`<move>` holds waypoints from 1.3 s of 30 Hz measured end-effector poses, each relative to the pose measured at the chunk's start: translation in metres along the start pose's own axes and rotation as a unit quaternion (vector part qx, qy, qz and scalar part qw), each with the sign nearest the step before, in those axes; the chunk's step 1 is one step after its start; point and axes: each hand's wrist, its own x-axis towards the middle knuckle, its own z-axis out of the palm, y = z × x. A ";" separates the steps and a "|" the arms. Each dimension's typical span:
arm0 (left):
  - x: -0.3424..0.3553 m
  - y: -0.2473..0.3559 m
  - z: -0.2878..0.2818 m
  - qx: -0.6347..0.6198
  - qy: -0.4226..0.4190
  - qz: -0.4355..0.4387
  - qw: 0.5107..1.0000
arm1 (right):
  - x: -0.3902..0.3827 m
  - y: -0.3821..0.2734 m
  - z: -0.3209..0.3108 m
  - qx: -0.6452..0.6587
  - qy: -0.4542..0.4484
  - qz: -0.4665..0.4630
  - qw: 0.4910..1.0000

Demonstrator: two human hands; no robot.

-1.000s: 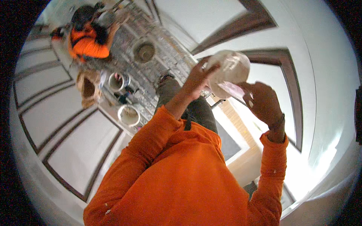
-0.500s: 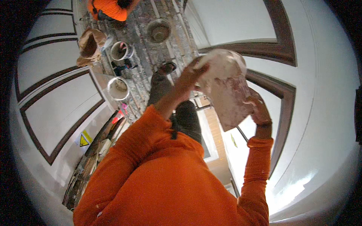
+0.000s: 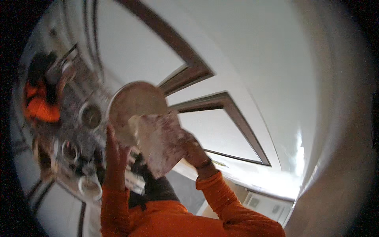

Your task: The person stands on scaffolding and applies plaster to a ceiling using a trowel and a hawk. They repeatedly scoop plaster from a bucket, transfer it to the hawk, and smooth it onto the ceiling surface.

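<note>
Above my dark trousers (image 3: 162, 190), a round pale dish (image 3: 136, 96) sits at my left hand (image 3: 116, 158), which grasps it low on its near left edge; blur hides exactly how the fingers wrap it. My right hand (image 3: 192, 149) is closed on the right side of a flat, squarish plate (image 3: 160, 140) smeared with whitish stuff over dull pink. This plate covers the lower right part of the dish from where I look, and whether the two touch I cannot tell. A dark band (image 3: 204, 163) circles my right wrist, just beyond the orange sleeve (image 3: 223, 193).

Off to my left, three buckets (image 3: 91, 116) stand on the streaked floor, near a brown paper bag (image 3: 43, 160). Farther up that side is a co-worker in orange (image 3: 42, 108). Ahead and to my right rises a white wall (image 3: 252, 67) with brown-framed panels (image 3: 244, 130).
</note>
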 end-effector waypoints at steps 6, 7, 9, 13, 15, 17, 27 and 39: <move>0.036 -0.043 -0.009 -0.542 0.054 -0.305 0.781 | 0.032 -0.015 0.033 0.139 0.085 0.165 0.973; 0.035 -0.056 -0.012 -0.562 0.060 -0.318 0.761 | 0.031 0.002 0.037 0.314 0.107 0.178 0.927; 0.029 -0.083 -0.015 -0.564 0.063 -0.330 0.754 | 0.031 0.019 0.047 0.262 0.112 0.182 0.941; 0.045 -0.101 -0.012 -0.487 0.098 -0.352 0.793 | 0.049 0.047 0.036 -0.044 0.068 0.054 0.995; 0.058 -0.112 -0.001 -0.471 0.097 -0.327 0.814 | 0.053 0.087 0.024 0.033 0.077 0.106 0.991; 0.058 -0.129 0.008 -0.451 0.092 -0.312 0.831 | 0.050 0.136 0.014 0.205 0.136 0.180 0.952; 0.052 -0.173 0.008 -0.266 0.013 -0.235 0.935 | 0.053 0.095 0.020 0.283 0.174 0.185 0.925; 0.104 -0.066 0.018 -0.530 0.003 -0.251 0.810 | 0.017 0.025 0.004 0.230 0.268 0.166 0.921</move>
